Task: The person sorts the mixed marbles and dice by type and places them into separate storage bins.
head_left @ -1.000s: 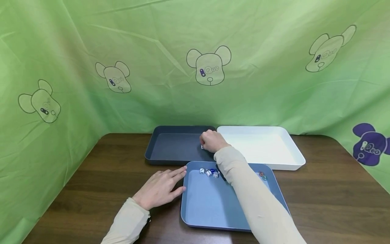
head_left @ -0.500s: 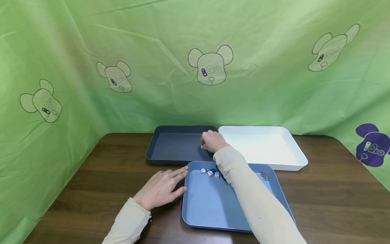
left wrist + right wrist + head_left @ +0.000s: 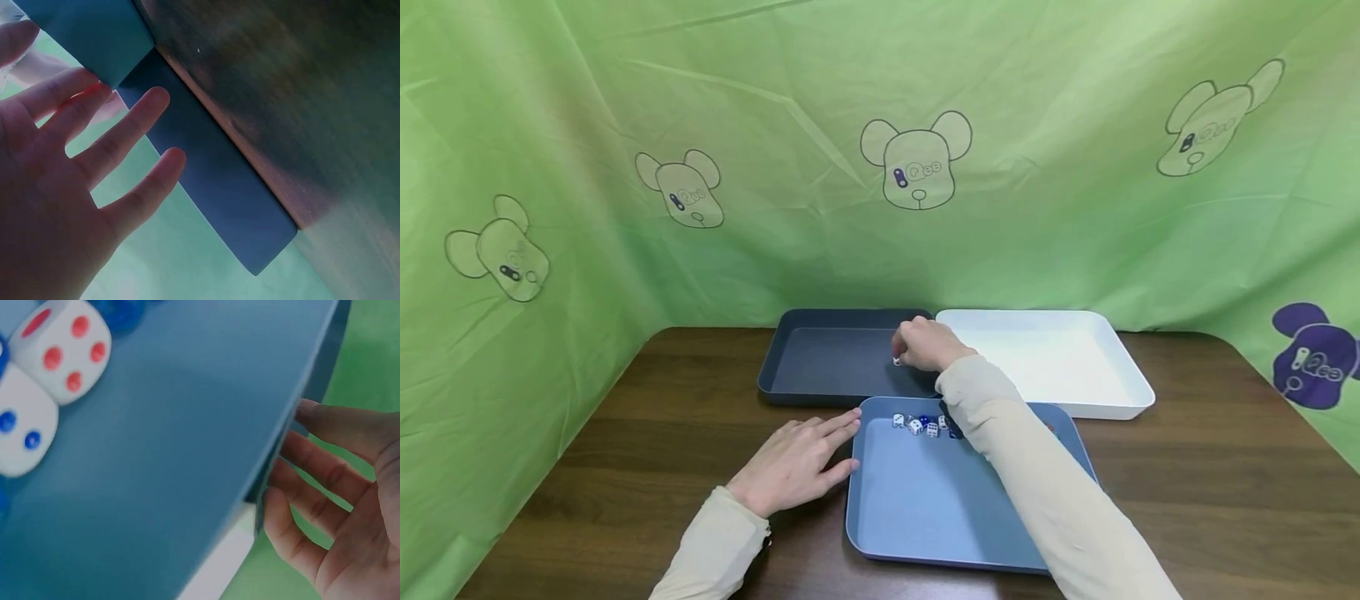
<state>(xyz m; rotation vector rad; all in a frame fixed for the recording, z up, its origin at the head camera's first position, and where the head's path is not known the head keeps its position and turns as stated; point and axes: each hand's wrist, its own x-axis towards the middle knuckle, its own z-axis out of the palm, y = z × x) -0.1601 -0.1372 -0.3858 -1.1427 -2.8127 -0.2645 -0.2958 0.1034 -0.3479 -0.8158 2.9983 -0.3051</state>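
Observation:
My right hand (image 3: 925, 343) is over the right end of the dark tray (image 3: 835, 362), its fingertips pinching a small white die (image 3: 897, 362) low in it. The right wrist view shows this hand (image 3: 344, 494) with curled fingers, their tips hidden behind the blue tray's rim. My left hand (image 3: 797, 467) lies spread beside the blue tray (image 3: 925, 508), fingertips at its left rim. In the left wrist view its fingers (image 3: 134, 200) are spread apart. Near the blue tray's back edge sit several dice, white ones (image 3: 915, 427) and a blue one (image 3: 925, 421).
A white tray (image 3: 1045, 358) stands to the right of the dark tray. Small coloured pieces (image 3: 1052, 429) in the blue tray are mostly hidden by the right sleeve (image 3: 1037, 475). Wooden tabletop (image 3: 1210, 467) surrounds the trays, with a green curtain (image 3: 790, 250) behind.
My right wrist and forearm have shifted slightly right, uncovering more dice and covering most of the coloured pieces. The fingertips stay at the same spot by the die. The left hand is still.

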